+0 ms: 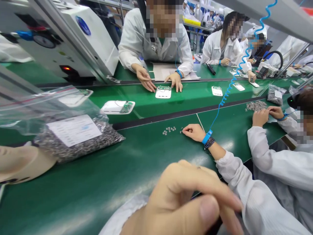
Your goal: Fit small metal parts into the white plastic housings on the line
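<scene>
Closest of all, the left hand (176, 184) is raised over the near edge of the green bench (137, 150), its fingers loosely curled and the thumb lying near them; I cannot tell whether anything is inside. Further out, the right hand (194, 132), with a blue strap (207, 136) at the wrist, rests low on the bench, thumb and forefinger pinched together on a tiny metal piece (181, 132) that shows at their tips. Just left of those fingertips, more loose metal pieces (169, 130) lie scattered on the green surface. To the left, a clear bag (111, 135) full of small metallic parts stands with a white label (74, 130) on it, beside a beige curved object (26, 163). On the right, a neighbour's two hands (260, 117) work close to a heap of small parts (256, 105), with another bag (275, 95) behind it. Beyond the bench, white panels (110, 107) bearing green boards sit along a green belt (144, 112). Across it, a co-worker in a white coat (161, 54) has a hand to either side of one panel, and more people in white sit farther back
</scene>
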Tool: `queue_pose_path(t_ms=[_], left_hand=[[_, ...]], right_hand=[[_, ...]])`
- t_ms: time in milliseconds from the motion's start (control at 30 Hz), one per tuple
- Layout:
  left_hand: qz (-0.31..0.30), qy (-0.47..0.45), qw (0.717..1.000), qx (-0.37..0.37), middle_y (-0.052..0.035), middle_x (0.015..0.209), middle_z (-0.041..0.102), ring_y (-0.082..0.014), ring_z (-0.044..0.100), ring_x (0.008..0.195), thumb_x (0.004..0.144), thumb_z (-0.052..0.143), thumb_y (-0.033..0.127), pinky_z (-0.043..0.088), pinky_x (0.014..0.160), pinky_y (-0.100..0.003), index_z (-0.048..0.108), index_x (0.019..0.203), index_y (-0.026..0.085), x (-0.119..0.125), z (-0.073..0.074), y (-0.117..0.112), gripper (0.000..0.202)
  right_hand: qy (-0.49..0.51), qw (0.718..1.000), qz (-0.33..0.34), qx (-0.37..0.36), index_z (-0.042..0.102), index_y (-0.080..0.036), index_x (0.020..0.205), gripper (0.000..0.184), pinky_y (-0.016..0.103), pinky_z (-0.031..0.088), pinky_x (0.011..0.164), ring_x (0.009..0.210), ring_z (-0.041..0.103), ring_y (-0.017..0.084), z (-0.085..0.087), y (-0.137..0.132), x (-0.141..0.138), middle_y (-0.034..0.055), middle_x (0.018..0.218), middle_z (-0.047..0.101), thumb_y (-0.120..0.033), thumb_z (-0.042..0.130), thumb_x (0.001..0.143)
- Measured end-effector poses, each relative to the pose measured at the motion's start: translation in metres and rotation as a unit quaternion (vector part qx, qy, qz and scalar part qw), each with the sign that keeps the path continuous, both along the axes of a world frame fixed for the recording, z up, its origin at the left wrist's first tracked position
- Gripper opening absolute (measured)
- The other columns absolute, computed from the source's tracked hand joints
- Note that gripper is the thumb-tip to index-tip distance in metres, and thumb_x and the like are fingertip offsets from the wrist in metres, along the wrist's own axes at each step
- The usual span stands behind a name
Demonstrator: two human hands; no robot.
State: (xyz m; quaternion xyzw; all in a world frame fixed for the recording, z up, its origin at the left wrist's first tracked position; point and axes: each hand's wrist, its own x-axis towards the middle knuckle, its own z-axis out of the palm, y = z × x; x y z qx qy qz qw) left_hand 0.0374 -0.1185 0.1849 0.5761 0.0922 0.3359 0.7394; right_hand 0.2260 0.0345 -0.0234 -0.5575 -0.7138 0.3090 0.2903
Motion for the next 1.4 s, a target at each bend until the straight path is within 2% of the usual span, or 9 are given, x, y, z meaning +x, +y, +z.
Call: queue_pose_path(t_ms=[67,133,200,267,400,467,533,900,1400], left_hand=[[0.055,0.025,0.998,0.035,-0.0036,0.065,0.073,-0.0209,0.069,0.06,0.097,0.056,0.05,0.057,0.06,-0.033,0.079,0.095,0.028,0.007,-0.003,0.015,0.032],[0.182,0.079,0.978,0.069,-0.0035,0.068,0.074,-0.021,0.07,0.064,0.092,0.063,0.045,0.058,0.063,-0.033,0.078,0.089,0.025,0.015,-0.016,0.034,0.026],[0.329,0.15,0.927,0.095,-0.0037,0.075,0.076,-0.0218,0.071,0.073,0.087,0.066,0.042,0.059,0.07,-0.034,0.077,0.088,0.023,0.022,-0.042,0.056,0.022],[0.412,0.229,0.875,0.112,-0.0056,0.083,0.077,-0.0234,0.072,0.082,0.085,0.063,0.042,0.059,0.077,-0.035,0.076,0.093,0.02,0.024,-0.079,0.079,0.027],[0.475,0.411,0.736,0.252,-0.0088,0.102,0.078,-0.0246,0.071,0.096,0.09,0.047,0.04,0.054,0.088,-0.035,0.076,0.102,0.02,0.014,-0.152,0.109,0.038],[0.476,0.471,0.683,0.292,-0.01,0.098,0.077,-0.0247,0.071,0.095,0.093,0.042,0.039,0.052,0.085,-0.034,0.076,0.111,0.02,0.007,-0.175,0.116,0.043],[0.471,0.514,0.657,0.287,-0.0094,0.091,0.077,-0.0251,0.072,0.088,0.095,0.04,0.039,0.05,0.077,-0.032,0.073,0.119,0.019,0.003,-0.187,0.12,0.046],[0.329,0.596,0.678,0.277,-0.0041,0.081,0.073,-0.0265,0.07,0.076,0.098,0.041,0.047,0.044,0.068,-0.031,0.042,0.153,0.02,0.008,-0.18,0.125,0.062],[0.307,0.607,0.68,0.274,-0.0033,0.086,0.074,-0.0251,0.07,0.083,0.099,0.038,0.046,0.039,0.064,-0.029,0.063,0.129,0.024,0.005,-0.182,0.128,0.045]], right_hand=[[-0.002,1.0,0.004,-0.001,0.08,-0.013,0.096,0.014,0.022,0.044,0.07,0.07,0.06,0.011,0.001,0.001,0.0,0.0051,0.09,0.076,-0.019,0.067,0.091],[-0.007,1.0,0.021,0.002,0.08,-0.014,0.096,0.015,0.022,0.045,0.073,0.077,0.064,0.012,0.002,0.002,0.001,0.0053,0.094,0.076,-0.018,0.066,0.092],[-0.012,0.999,0.04,0.011,0.08,-0.016,0.097,0.015,0.022,0.045,0.076,0.083,0.066,0.013,0.003,0.004,0.001,0.0045,0.095,0.077,-0.018,0.066,0.093],[-0.015,0.999,0.049,0.017,0.08,-0.017,0.096,0.015,0.022,0.045,0.076,0.085,0.066,0.014,0.003,0.005,0.0,0.0033,0.094,0.077,-0.017,0.065,0.093],[-0.014,0.999,0.035,0.005,0.08,-0.019,0.093,0.013,0.021,0.043,0.073,0.082,0.066,0.013,0.0,0.008,-0.002,0.0027,0.093,0.076,-0.017,0.067,0.093],[-0.014,0.999,0.032,0.001,0.08,-0.019,0.092,0.012,0.021,0.043,0.074,0.083,0.066,0.013,-0.001,0.009,-0.003,0.0028,0.094,0.077,-0.018,0.068,0.093],[-0.013,0.999,0.035,0.001,0.08,-0.019,0.094,0.012,0.021,0.043,0.076,0.085,0.066,0.013,-0.002,0.009,-0.004,0.003,0.096,0.077,-0.018,0.068,0.093],[-0.047,0.998,0.032,0.006,0.08,-0.019,0.099,0.016,0.023,0.042,0.075,0.084,0.064,0.014,0.004,0.003,-0.005,0.0039,0.098,0.076,-0.021,0.065,0.095],[-0.012,1.0,0.019,0.005,0.079,-0.016,0.1,0.016,0.022,0.042,0.071,0.075,0.061,0.011,0.003,0.001,-0.003,0.0036,0.091,0.075,-0.022,0.066,0.094]])
